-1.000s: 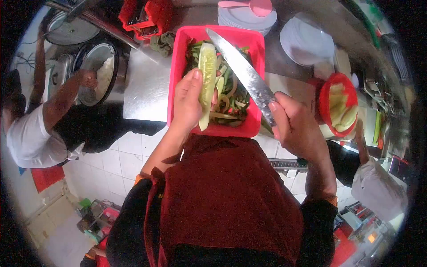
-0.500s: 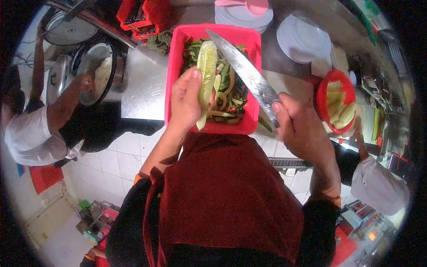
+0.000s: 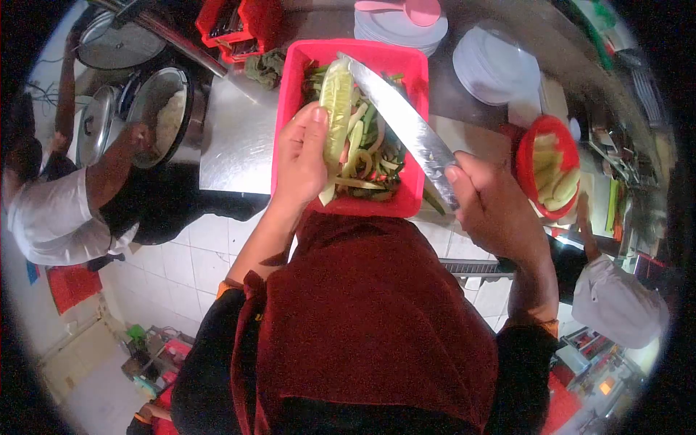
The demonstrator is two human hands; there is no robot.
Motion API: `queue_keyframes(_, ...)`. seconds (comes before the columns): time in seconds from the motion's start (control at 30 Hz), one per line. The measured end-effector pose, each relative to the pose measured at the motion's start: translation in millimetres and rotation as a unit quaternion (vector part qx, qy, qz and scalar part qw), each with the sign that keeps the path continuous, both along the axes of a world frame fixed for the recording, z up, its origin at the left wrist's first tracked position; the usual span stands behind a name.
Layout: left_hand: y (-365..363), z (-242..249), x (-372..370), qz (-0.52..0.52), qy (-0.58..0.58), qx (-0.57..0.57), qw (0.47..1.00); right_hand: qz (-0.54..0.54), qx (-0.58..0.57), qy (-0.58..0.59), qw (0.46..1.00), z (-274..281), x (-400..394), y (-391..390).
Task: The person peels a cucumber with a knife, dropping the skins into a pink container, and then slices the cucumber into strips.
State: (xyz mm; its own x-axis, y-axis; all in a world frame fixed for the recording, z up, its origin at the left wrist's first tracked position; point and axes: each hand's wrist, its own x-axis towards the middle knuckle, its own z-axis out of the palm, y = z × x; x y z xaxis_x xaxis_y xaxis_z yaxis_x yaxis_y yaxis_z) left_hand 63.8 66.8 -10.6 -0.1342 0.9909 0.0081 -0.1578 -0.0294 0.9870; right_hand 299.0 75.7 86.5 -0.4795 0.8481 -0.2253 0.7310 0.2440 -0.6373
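Observation:
In my left hand [image 3: 304,156] is a long piece of peeled cucumber [image 3: 336,109], its pale green seeded face turned up. My fingers close round its lower half, with the thumb along its side. The handle of a large kitchen knife [image 3: 402,109] is in the grip of my right hand [image 3: 500,206]. The blade slants up and left, its tip at the cucumber's top end. Both are above a pink-red plastic tub [image 3: 423,145] holding cut vegetable scraps and peels [image 3: 373,145].
Right of the tub stands a red basket [image 3: 523,170] with peeled cucumbers [image 3: 558,181]. White plates [image 3: 500,65] are stacked behind, one stack under a pink ladle [image 3: 420,10]. At left, a co-worker's arm [image 3: 109,170] reaches into a rice pot [image 3: 190,119]. Another person [image 3: 616,297] is at far right.
The knife tip has shifted slightly right against the cucumber's top end. The cucumber has tilted and moved a little upward. Both hands keep their grips.

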Motion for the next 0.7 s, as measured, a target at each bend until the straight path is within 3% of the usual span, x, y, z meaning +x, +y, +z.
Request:
queue_keyframes(0.13,-2.2,-3.3,-2.4,-0.010,-0.051,0.001,0.999,0.020,-0.003,-0.015,1.000,-3.3,-0.2,-1.4)
queue_keyframes(0.7,4.7,0.2,26.5,0.091,-0.034,0.000,0.995,0.004,-0.029,0.088,0.996,-21.0,-1.6,-14.9)
